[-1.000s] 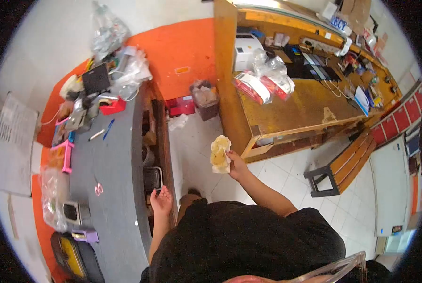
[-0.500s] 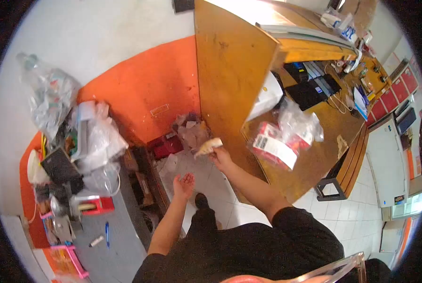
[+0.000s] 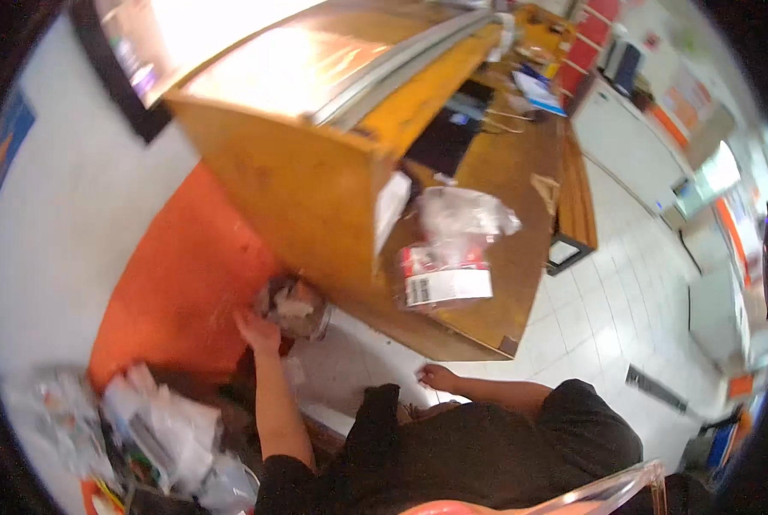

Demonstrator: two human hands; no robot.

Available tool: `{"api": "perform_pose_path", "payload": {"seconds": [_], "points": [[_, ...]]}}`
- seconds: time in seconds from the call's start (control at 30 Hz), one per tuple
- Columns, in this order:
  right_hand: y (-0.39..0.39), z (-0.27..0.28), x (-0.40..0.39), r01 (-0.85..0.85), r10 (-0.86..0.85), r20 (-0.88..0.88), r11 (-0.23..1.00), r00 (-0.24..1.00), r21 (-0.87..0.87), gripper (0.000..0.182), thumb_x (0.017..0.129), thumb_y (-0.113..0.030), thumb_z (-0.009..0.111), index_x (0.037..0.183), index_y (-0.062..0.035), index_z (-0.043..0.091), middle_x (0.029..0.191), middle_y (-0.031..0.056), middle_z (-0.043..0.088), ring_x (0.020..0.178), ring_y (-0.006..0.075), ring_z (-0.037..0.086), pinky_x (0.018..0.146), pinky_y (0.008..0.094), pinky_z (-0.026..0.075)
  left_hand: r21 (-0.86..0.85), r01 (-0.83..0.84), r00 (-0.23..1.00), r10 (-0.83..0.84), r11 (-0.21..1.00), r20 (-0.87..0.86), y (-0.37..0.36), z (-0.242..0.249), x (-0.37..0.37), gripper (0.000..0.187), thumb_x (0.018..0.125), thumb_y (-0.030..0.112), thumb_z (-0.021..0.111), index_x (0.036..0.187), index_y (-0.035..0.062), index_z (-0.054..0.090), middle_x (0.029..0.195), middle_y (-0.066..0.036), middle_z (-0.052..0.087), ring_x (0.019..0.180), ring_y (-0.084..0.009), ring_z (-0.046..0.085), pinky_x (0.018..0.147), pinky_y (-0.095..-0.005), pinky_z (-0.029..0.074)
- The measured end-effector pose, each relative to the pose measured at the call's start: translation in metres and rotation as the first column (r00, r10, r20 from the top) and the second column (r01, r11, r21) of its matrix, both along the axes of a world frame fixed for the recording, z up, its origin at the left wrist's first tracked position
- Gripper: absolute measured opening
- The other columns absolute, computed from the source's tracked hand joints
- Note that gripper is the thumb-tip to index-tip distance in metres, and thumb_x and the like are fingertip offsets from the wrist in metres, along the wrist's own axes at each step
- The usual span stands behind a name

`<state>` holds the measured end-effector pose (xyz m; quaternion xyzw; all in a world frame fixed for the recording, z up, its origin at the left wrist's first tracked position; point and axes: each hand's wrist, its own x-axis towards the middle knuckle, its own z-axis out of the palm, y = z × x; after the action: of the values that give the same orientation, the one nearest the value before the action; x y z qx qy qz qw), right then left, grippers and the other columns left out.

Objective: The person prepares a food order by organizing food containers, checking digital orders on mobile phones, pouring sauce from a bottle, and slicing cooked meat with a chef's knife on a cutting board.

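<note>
My left hand (image 3: 260, 333) reaches forward with its fingers stretched out, by the orange lower wall (image 3: 191, 266). Right beside it sits a bin-like heap of crumpled clear plastic and scraps (image 3: 302, 324), with a pale brownish piece (image 3: 295, 305) on top. My right hand (image 3: 438, 378) is drawn back near my body, below the desk's front edge; its fingers are curled in and nothing shows in them. On the wooden desk (image 3: 508, 249), a red and clear plastic package with a white barcode label (image 3: 448, 286) lies near the edge, touching a crumpled clear bag (image 3: 461, 215).
Plastic bags (image 3: 161, 421) pile up at the lower left. A tall wooden side panel (image 3: 281, 180) of the desk stands ahead. Black electronics (image 3: 447, 129) lie farther along the desk, with a wooden bench (image 3: 577, 202) beyond it and white floor tiles (image 3: 590, 318) to the right.
The pale brownish piece has left my right hand, which has pulled back towards my body. My left hand has moved forward to beside the scrap heap. The view has swung right.
</note>
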<state>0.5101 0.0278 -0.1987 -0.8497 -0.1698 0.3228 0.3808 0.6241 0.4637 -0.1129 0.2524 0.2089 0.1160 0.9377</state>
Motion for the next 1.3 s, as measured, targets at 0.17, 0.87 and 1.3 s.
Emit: {"api": "perform_pose_path", "payload": {"seconds": [0.17,0.87,1.3], "points": [[-0.126,0.003,-0.074,-0.011,-0.011,-0.085,0.969,0.996,-0.246,0.039,0.078,-0.038,0.057,0.103,-0.0083,0.059,0.098,0.0162,0.062,0.093,0.0315,0.059,0.083,0.0401,0.046,0.030,-0.139,0.989,0.141,0.990,-0.050,-0.009,-0.029,0.001,0.076,0.083,0.054,0.041,0.141,0.0119,0.015,0.145,-0.010,0.016,0.133,-0.0293,0.015,0.107,-0.0458,0.010],[-0.476,-0.009,-0.233,0.522,-0.637,-0.155,0.727,0.755,-0.447,0.025,0.077,-0.030,0.058,0.093,-0.0115,0.064,0.095,0.0128,0.063,0.092,0.0280,0.059,0.079,0.0387,0.048,0.237,-0.124,0.986,0.146,0.964,-0.080,-0.191,0.129,-0.124,0.051,0.085,0.038,0.049,0.127,0.0091,0.043,0.125,-0.011,0.047,0.108,-0.0277,0.049,0.085,-0.0417,0.044],[-0.496,-0.038,-0.019,0.033,-0.003,0.088,0.938,0.996,-0.346,0.032,0.077,-0.035,0.058,0.097,-0.0097,0.063,0.094,0.0138,0.063,0.089,0.0271,0.060,0.079,0.0368,0.048,0.360,0.555,0.816,-0.406,0.750,-0.412,-0.387,0.049,-0.307,0.089,0.072,0.067,0.052,0.135,0.0079,0.033,0.137,-0.018,0.034,0.130,-0.0371,0.022,0.097,-0.0609,0.021]]}}
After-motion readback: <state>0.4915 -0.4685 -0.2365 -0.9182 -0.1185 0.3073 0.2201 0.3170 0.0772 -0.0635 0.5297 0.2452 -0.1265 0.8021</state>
